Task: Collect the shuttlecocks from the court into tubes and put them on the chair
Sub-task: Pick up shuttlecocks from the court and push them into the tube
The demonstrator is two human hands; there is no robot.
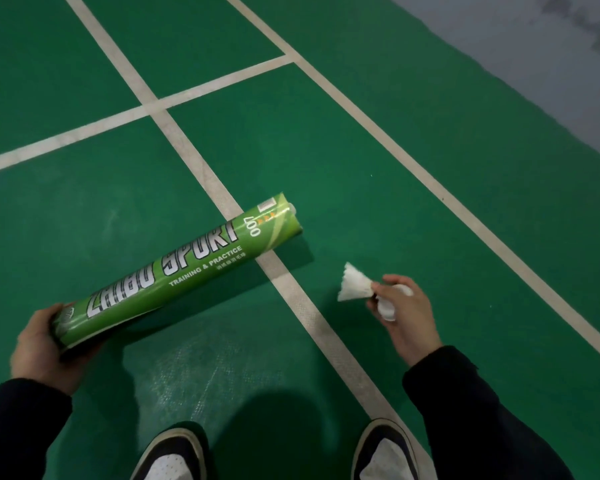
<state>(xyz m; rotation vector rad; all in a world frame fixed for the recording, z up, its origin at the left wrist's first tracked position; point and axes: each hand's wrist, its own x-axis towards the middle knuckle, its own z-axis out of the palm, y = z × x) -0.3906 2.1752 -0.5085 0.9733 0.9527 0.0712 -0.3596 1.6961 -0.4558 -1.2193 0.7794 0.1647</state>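
My left hand (40,351) grips the near end of a long green shuttlecock tube (177,271) printed with white lettering. The tube points away to the upper right, above the court floor, and something white shows at its far end. My right hand (404,311) holds a white feathered shuttlecock (354,284) by its base, feathers pointing left toward the tube. A white round piece, maybe a tube cap (387,308), is also tucked in that hand's fingers. No chair is in view.
Green court flooring (395,133) crossed by white boundary lines (187,154) lies below. Grey floor (534,46) borders the court at the upper right. My two shoes (170,455) stand at the bottom edge.
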